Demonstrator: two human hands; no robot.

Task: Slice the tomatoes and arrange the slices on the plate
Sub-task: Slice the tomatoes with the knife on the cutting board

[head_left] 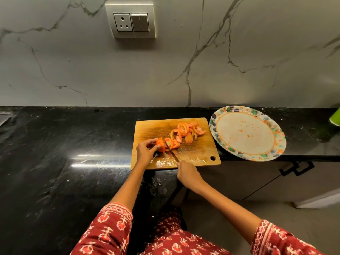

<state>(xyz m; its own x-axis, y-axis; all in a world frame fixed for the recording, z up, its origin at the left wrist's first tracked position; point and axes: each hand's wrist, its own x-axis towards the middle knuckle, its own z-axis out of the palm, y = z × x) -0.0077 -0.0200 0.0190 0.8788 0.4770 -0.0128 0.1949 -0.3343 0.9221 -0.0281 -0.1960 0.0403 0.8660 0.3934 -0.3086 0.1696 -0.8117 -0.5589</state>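
Observation:
A wooden cutting board (198,155) lies on the black counter. My left hand (146,150) grips the uncut end of a tomato (160,144) at the board's left side. My right hand (186,174) holds a knife (171,150) by its handle at the board's front edge, and the blade slants up against the tomato's cut face. Fresh slices (172,143) lean just right of the blade. More tomato slices (186,131) lie piled near the board's back right. A round plate (247,133) with a patterned rim stands right of the board, holding only juice stains.
The black counter (64,153) stretches wide to the left. The plate overhangs the counter's front edge above a cabinet handle (296,168). A green object (335,116) shows at the far right edge. A marble wall with a socket panel (130,22) rises behind.

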